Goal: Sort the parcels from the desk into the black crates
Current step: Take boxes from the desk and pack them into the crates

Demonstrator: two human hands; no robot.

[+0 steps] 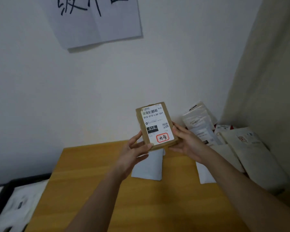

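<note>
**Brown cardboard parcel held up between both hands above the desk**

A small, flat, rectangular brown cardboard parcel [155, 125] is being held upright in the air above the far edge of the yellow-orange wooden desk [94, 190], its white printed shipping label facing the camera. The label is showing a barcode, the code 010-010-L30-551, a black block reading 010, a small QR code and a red-bordered stamp with handwritten characters.

The left hand [135, 154] is gripping the parcel's lower left corner from about 8 o'clock, thumb lying across the bottom edge, fingers curling behind. The right hand [187, 143] is clasping the lower right side from about 4 o'clock, fingers wrapping behind the box.

Directly below the parcel, at 6 o'clock, a soft white plastic mailer bag [147, 164] is lying flat on the desk. A second white mailer [205, 174] is lying at 5 o'clock, partly hidden by the right forearm. At 3 o'clock, a heap of crinkled white and cream mailers [224, 136] is leaning against the wall. Far down at 8 o'clock, a black crate [2, 195] is holding pale bags, blurred.
</note>
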